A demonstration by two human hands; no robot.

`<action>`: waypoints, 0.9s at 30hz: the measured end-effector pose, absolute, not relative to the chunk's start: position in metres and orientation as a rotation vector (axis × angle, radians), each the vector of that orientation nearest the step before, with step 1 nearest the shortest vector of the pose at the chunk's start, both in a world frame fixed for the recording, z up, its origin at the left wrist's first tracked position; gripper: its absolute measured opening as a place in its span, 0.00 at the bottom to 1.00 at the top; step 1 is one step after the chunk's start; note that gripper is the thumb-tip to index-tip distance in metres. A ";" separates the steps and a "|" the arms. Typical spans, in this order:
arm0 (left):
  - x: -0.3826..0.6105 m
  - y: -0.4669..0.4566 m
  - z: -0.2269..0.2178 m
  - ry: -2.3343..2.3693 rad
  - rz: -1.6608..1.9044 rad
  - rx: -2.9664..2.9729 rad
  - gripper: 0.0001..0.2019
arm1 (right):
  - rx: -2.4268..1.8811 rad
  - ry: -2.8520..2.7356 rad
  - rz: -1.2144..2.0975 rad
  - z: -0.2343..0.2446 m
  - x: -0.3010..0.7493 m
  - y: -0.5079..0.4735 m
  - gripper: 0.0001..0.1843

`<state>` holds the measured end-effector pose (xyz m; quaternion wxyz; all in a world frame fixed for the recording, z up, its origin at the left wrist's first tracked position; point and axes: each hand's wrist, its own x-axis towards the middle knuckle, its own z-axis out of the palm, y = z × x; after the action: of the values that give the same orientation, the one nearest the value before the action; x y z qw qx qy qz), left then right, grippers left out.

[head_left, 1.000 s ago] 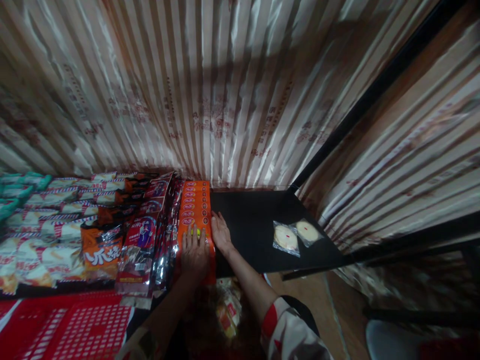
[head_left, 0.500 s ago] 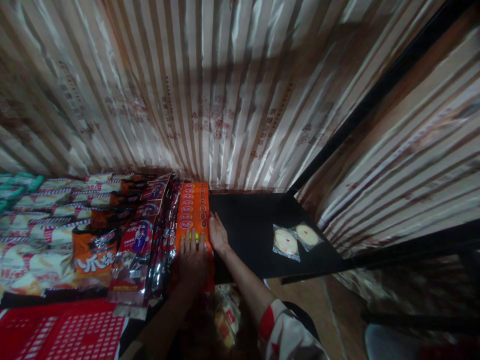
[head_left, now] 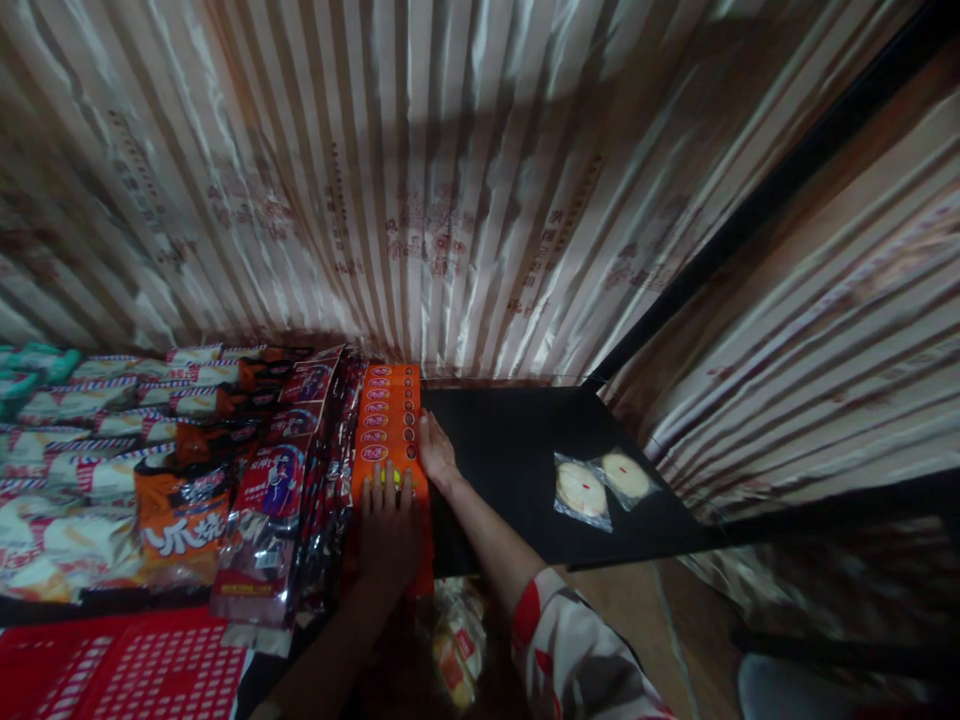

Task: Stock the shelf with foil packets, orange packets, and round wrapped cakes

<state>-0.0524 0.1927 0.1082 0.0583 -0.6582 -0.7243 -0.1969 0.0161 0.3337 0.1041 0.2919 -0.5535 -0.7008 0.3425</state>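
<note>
A row of orange snack packets (head_left: 390, 420) stands on edge on a black shelf (head_left: 510, 470), running back to the striped curtain. My left hand (head_left: 388, 525) lies flat on the front packet, fingers stretched out. My right hand (head_left: 436, 453) presses flat against the right side of the row, fingers straight and together. Dark red foil packets (head_left: 289, 480) lean against the row's left side.
Two clear-wrapped round wafers (head_left: 598, 484) lie on the shelf at the right. Further left are orange bags (head_left: 180, 510) and white-and-red bags (head_left: 67, 470). A red perforated basket (head_left: 120, 670) sits low left. More packets (head_left: 454, 650) hang below the shelf edge.
Both hands stay on the orange row; my right hand has slid a little further back along its side. The view has shifted slightly.
</note>
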 end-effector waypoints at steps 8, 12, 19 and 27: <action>-0.052 0.194 0.107 -2.229 -0.599 -1.984 0.20 | -1.459 -1.924 0.847 0.105 0.010 0.344 0.36; -0.051 0.195 0.108 -2.208 -0.601 -1.973 0.20 | -1.504 -1.892 0.863 0.106 0.008 0.352 0.36; -0.051 0.196 0.107 -2.159 -0.617 -1.924 0.19 | -1.509 -1.958 0.830 0.105 0.003 0.370 0.34; -0.050 0.196 0.104 -2.146 -0.634 -1.903 0.20 | -1.478 -2.021 0.730 0.104 0.005 0.390 0.30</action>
<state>-0.0496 0.1962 0.1041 0.1017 -0.6445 -0.7268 -0.2146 0.0046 0.3902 0.1039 0.2636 -0.5465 -0.7476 0.2699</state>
